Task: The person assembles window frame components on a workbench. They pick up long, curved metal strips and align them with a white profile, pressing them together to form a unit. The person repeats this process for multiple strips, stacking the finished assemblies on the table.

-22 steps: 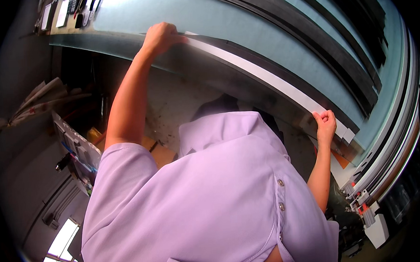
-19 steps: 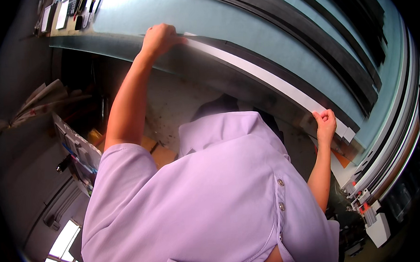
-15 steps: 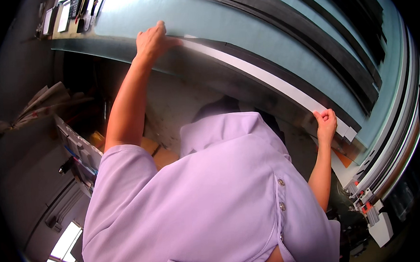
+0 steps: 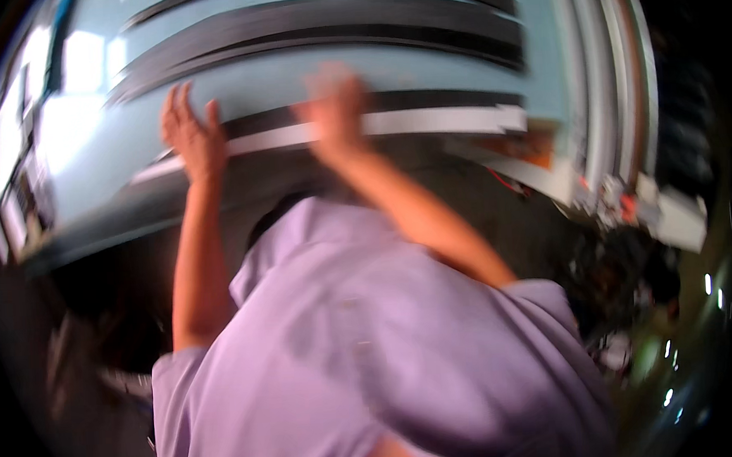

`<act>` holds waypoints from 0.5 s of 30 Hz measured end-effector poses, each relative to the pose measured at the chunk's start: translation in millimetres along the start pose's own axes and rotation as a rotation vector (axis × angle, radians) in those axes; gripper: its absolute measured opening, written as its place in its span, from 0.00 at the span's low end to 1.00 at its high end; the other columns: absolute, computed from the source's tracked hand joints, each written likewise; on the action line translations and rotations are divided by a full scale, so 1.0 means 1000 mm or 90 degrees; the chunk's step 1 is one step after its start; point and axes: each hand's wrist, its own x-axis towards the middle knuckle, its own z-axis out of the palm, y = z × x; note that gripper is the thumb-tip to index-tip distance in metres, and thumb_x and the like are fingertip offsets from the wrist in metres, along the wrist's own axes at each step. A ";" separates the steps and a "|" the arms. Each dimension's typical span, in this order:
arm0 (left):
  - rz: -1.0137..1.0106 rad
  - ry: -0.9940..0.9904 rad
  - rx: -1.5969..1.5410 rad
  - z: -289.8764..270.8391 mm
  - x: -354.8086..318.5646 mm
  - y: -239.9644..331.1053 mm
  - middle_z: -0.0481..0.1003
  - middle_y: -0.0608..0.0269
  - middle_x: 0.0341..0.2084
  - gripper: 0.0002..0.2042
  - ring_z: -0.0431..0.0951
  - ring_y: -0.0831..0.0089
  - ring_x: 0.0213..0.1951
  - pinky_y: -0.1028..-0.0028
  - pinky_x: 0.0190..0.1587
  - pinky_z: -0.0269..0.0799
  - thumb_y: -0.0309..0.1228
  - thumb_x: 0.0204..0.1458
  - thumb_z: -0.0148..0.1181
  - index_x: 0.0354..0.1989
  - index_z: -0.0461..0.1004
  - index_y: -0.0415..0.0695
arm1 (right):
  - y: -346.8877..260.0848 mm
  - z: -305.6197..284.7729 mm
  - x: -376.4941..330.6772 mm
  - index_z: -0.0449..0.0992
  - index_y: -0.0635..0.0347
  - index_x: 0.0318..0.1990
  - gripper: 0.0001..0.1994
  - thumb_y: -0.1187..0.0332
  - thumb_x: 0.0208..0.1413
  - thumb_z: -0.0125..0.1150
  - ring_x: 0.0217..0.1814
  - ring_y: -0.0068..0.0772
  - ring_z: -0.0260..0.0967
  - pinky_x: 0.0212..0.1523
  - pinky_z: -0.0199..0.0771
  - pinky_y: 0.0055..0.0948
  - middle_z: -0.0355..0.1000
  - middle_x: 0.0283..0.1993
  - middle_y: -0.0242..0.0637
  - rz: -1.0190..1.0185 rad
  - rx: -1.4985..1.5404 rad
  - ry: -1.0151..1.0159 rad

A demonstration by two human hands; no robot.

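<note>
Pale blue-grey board (image 4: 391,66) crossed by dark strips (image 4: 322,20) and a white strip (image 4: 427,123)

Two hands are raised, the left hand (image 4: 192,138) and the right hand (image 4: 335,110), the right one blurred. One lilac short-sleeved shirt (image 4: 372,352) fills the lower view. One long white strip (image 4: 427,123) and about three dark bands (image 4: 330,19) cross one pale blue panel (image 4: 292,75).

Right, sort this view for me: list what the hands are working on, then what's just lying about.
In hand:
- left hand, open, fingers up, on the pale blue sheet
- right hand, blurred, at the white strip

Lying about:
- dark strips higher up
- white and orange clutter at the right, too blurred to identify
</note>
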 end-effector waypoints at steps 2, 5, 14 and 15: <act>0.046 -0.040 0.165 0.019 -0.008 0.003 0.57 0.55 0.69 0.28 0.56 0.55 0.69 0.53 0.68 0.47 0.47 0.63 0.51 0.70 0.59 0.52 | -0.006 0.020 0.007 0.64 0.53 0.64 0.35 0.57 0.50 0.70 0.73 0.59 0.48 0.68 0.50 0.56 0.53 0.71 0.52 0.011 -0.025 -0.101; 0.019 -0.041 0.200 0.013 -0.008 -0.005 0.54 0.55 0.71 0.31 0.51 0.54 0.72 0.52 0.70 0.44 0.52 0.64 0.46 0.73 0.53 0.55 | 0.013 0.006 0.001 0.57 0.50 0.71 0.41 0.45 0.54 0.63 0.80 0.59 0.32 0.75 0.34 0.59 0.39 0.77 0.53 0.010 -0.129 -0.171; -0.062 0.016 0.307 -0.013 -0.014 -0.143 0.52 0.54 0.72 0.32 0.49 0.56 0.73 0.51 0.69 0.43 0.57 0.65 0.38 0.74 0.51 0.55 | 0.213 -0.164 -0.017 0.47 0.52 0.75 0.42 0.42 0.60 0.54 0.79 0.57 0.37 0.74 0.37 0.60 0.40 0.78 0.53 0.300 -0.439 -0.081; -0.081 0.009 0.340 -0.018 -0.015 -0.165 0.53 0.53 0.72 0.32 0.51 0.55 0.72 0.51 0.69 0.45 0.57 0.65 0.38 0.74 0.51 0.55 | 0.226 -0.175 -0.021 0.45 0.51 0.76 0.43 0.42 0.60 0.54 0.79 0.55 0.38 0.75 0.36 0.59 0.41 0.78 0.51 0.317 -0.449 -0.075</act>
